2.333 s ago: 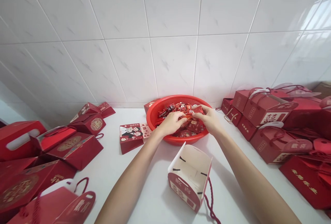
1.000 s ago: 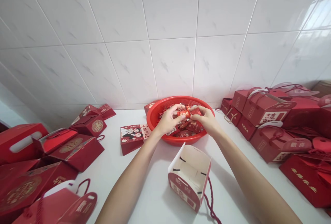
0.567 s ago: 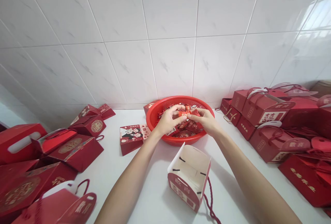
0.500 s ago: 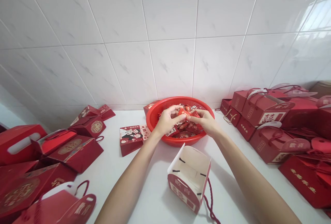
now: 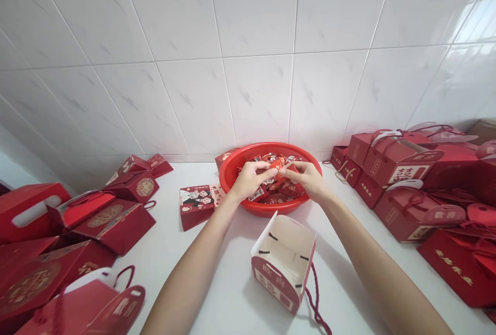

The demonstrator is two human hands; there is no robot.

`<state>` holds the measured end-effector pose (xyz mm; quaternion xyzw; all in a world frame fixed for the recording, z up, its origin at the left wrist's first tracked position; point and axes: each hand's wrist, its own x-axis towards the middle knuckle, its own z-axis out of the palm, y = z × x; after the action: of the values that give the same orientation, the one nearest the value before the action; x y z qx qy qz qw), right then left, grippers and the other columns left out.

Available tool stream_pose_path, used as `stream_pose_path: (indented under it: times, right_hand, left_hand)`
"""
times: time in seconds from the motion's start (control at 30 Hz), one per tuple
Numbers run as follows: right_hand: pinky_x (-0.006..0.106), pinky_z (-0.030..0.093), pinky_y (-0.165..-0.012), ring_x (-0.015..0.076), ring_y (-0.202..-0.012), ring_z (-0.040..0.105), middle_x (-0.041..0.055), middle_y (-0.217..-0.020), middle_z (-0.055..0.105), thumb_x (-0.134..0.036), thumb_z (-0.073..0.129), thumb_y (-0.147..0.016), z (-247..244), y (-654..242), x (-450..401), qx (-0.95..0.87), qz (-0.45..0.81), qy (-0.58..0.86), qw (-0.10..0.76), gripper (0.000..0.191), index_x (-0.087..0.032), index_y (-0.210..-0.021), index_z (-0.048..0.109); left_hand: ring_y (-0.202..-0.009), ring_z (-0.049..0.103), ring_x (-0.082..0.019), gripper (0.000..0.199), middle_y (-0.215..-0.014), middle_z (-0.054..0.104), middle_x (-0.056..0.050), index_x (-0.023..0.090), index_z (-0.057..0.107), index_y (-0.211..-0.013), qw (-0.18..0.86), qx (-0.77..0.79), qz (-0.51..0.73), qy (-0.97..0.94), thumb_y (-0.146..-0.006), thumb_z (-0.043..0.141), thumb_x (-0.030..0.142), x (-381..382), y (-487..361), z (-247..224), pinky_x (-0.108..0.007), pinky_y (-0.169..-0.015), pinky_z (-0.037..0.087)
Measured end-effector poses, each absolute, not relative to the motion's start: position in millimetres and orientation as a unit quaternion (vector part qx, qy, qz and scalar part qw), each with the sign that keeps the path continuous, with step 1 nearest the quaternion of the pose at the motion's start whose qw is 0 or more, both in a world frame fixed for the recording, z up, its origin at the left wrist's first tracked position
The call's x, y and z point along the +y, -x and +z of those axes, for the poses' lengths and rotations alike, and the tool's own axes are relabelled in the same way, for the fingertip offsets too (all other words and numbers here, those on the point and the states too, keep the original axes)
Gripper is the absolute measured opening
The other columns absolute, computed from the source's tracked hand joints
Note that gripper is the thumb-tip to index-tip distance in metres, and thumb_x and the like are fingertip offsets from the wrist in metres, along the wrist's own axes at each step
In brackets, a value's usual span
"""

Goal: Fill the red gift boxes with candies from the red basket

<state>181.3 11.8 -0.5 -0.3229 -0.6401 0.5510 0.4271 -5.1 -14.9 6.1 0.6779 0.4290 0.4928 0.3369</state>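
1 red wrapped pkt (image 5: 275, 164) over basket (image 5: 227, 174), pinched in fingertips of L hand (image 5: 250, 181) & R hand (image 5: 310, 180); both grips narrow. Basket qty 1: many wrapped pcs (image 5: 277, 198), overlapped, can't count. 1 open box (image 5: 289, 252) in front, 4 dk marks inside. Box piles: L (image 5: 112, 221), R (image 5: 403, 164).

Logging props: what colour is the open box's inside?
The box's inside is cream, clearest in the head view.
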Motion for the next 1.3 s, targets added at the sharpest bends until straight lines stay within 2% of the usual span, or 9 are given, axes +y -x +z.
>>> stream_pose_path:
  times: [0.13, 0.3, 0.47, 0.6, 0.7, 0.8, 0.87, 1.03, 1.3]
  right_hand:
    - [0.028, 0.044, -0.061, 0.0128, -0.062, 0.055, 0.0005, -0.071, 0.065, -0.053, 0.083, -0.063, -2.0, -181.0, 13.7, -0.631, 0.530, 0.323, 0.466, 0.037, -0.018, -0.072, 0.072]
    - [0.028, 0.041, -0.058, 0.0123, -0.061, 0.052, -0.0002, -0.071, 0.064, -0.052, 0.085, -0.060, -2.2, -181.7, 15.9, -0.638, 0.537, 0.322, 0.448, 0.038, -0.018, -0.074, 0.073]
    - [0.028, 0.041, -0.059, 0.0126, -0.064, 0.052, -0.0006, -0.074, 0.063, -0.053, 0.085, -0.059, -2.7, -182.5, 15.8, -0.631, 0.529, 0.313, 0.473, 0.038, -0.020, -0.071, 0.069]
    - [0.030, 0.044, -0.065, 0.0146, -0.067, 0.056, -0.0004, -0.076, 0.065, -0.053, 0.086, -0.059, -6.5, -182.3, 19.4, -0.614, 0.541, 0.305, 0.488, 0.039, -0.021, -0.070, 0.066]
    - [0.032, 0.046, -0.071, 0.0169, -0.073, 0.059, 0.0005, -0.078, 0.066, -0.050, 0.086, -0.059, -8.4, -181.3, 22.2, -0.617, 0.533, 0.308, 0.490, 0.037, -0.021, -0.069, 0.067]
    - [0.032, 0.046, -0.073, 0.0178, -0.075, 0.060, 0.0009, -0.078, 0.066, -0.049, 0.086, -0.060, -8.4, -180.4, 22.7, -0.626, 0.521, 0.319, 0.484, 0.035, -0.021, -0.068, 0.068]
    - [0.032, 0.046, -0.074, 0.0182, -0.076, 0.061, 0.0011, -0.079, 0.067, -0.048, 0.085, -0.061, -7.8, -180.3, 22.3, -0.628, 0.522, 0.318, 0.481, 0.033, -0.021, -0.068, 0.068]
    - [0.032, 0.046, -0.078, 0.0185, -0.079, 0.063, 0.0022, -0.081, 0.070, -0.048, 0.083, -0.064, -5.7, -180.7, 20.4, -0.633, 0.522, 0.313, 0.478, 0.030, -0.020, -0.069, 0.072]
    - [0.029, 0.043, -0.067, 0.0149, -0.070, 0.057, 0.0005, -0.076, 0.066, -0.051, 0.082, -0.065, 0.6, -181.1, 12.5, -0.637, 0.523, 0.336, 0.456, 0.034, -0.019, -0.069, 0.070]
  left_hand:
    - [-0.070, 0.060, -0.017, 0.044, -0.071, 0.067, -0.002, 0.013, 0.073, -0.074, 0.334, 0.427, 0.464, -0.701, -0.073, 0.074, 0.057, -14.2, 5.9, 6.2, -0.029, -0.068, 0.046]
    - [-0.071, 0.061, -0.018, 0.044, -0.071, 0.067, -0.002, 0.013, 0.073, -0.076, 0.347, 0.435, 0.464, -0.689, -0.073, 0.073, 0.058, -16.5, 3.4, 6.9, -0.028, -0.067, 0.047]
    - [-0.086, 0.066, -0.023, 0.043, -0.089, 0.074, -0.006, 0.014, 0.075, -0.089, 0.342, 0.461, 0.465, -0.675, -0.075, 0.071, 0.055, -16.3, 5.5, 9.0, -0.032, -0.079, 0.051]
    - [-0.100, 0.068, -0.027, 0.045, -0.104, 0.076, -0.009, 0.017, 0.074, -0.110, 0.335, 0.530, 0.339, -0.701, -0.074, 0.072, 0.043, -18.5, 22.7, 10.2, -0.034, -0.087, 0.051]
    - [-0.100, 0.068, -0.028, 0.043, -0.104, 0.076, -0.006, 0.019, 0.075, -0.108, 0.316, 0.570, 0.231, -0.722, -0.067, 0.073, 0.030, -21.3, 33.0, 7.8, -0.032, -0.083, 0.051]
    - [-0.092, 0.068, -0.027, 0.040, -0.094, 0.076, -0.004, 0.018, 0.077, -0.103, 0.312, 0.576, 0.201, -0.728, -0.064, 0.072, 0.023, -21.2, 33.0, 4.8, -0.031, -0.076, 0.050]
    - [-0.086, 0.067, -0.025, 0.039, -0.089, 0.076, -0.004, 0.017, 0.077, -0.102, 0.316, 0.578, 0.226, -0.718, -0.064, 0.072, 0.024, -20.1, 30.3, 4.2, -0.031, -0.073, 0.049]
    - [-0.085, 0.065, -0.023, 0.033, -0.094, 0.076, -0.007, 0.016, 0.077, -0.092, 0.338, 0.570, 0.346, -0.665, -0.067, 0.076, 0.037, -20.0, 28.2, 8.5, -0.032, -0.075, 0.048]
    - [-0.077, 0.061, -0.016, 0.036, -0.088, 0.068, -0.002, 0.018, 0.066, -0.091, 0.435, 0.531, 0.446, -0.575, -0.069, 0.077, 0.044, -21.4, 33.6, 10.3, -0.027, -0.068, 0.048]
